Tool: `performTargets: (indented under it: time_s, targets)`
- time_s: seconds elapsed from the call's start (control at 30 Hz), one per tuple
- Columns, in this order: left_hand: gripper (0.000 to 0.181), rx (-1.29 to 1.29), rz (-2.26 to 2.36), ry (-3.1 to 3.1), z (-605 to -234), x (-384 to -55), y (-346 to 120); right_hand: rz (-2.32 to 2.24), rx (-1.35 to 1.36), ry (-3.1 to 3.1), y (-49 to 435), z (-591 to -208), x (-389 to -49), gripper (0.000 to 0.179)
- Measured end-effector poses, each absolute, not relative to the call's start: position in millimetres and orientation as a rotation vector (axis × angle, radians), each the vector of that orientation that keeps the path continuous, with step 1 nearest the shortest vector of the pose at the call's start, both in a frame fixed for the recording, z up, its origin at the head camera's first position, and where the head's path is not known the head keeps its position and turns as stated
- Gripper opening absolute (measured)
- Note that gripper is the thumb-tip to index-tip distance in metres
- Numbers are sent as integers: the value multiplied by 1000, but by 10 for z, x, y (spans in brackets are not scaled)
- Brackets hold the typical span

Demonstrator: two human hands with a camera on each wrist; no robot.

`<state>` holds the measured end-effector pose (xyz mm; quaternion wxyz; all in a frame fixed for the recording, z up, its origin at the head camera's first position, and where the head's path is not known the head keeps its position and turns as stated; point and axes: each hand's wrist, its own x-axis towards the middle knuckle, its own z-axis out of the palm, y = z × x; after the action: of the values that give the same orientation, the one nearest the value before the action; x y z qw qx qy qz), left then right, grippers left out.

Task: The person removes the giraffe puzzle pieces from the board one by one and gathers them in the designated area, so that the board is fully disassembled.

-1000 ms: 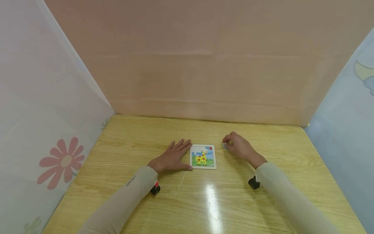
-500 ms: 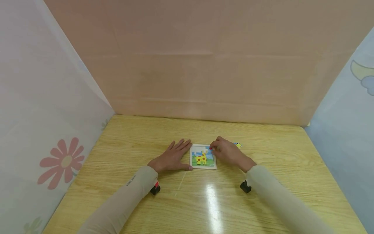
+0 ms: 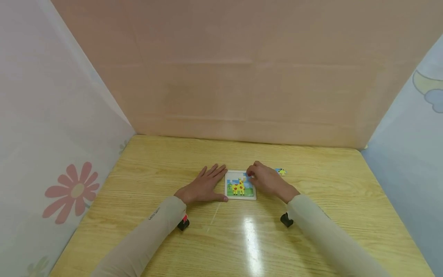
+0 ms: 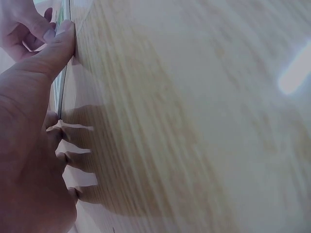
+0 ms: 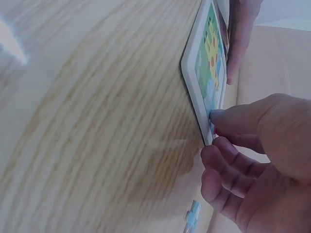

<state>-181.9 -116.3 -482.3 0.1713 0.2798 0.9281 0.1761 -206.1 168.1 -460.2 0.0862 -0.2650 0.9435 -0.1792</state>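
Left hand (image 3: 204,185): spread, empty, apparently steadying puzzle (image 3: 238,188).
Right hand (image 3: 268,179): curled over puzzle, grip unclear.
Piece (image 3: 282,172): beyond right hand.

Wood-grain table (image 3: 328,173) shows a glare streak (image 3: 253,246) — creased brown backdrop (image 3: 221,77) stands behind. Left panel (image 3: 52,96) has pink flower (image 3: 70,192); right panel (image 3: 408,173) — yellow crescent (image 3: 423,82), blue cloud (image 3: 435,100).

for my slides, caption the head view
On a table, left hand at the left edge of a giraffe puzzle, right hand at its far right corner.
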Motion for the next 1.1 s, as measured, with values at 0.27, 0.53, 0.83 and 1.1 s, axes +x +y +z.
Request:
performTargets:
  time_s: [0.27,0.53,0.83,1.1]
  targets:
    - [109,795,508,2628,-4840,-1817,-1168,-594,-765,2784,1663,-4593,-2071,17]
    - [109,802,506,2632,-4865,-1830,-1179,-654,-757,2758,1667,-4603,-2091,18]
    - [109,802,499,2629,-4856,-1838,-1156,-626,-784,2785,1676,-4617,-2104,31]
    - [109,794,519,2619,-4837,-1838,-1126,-674,-741,2772,1688,-4595,-2092,23]
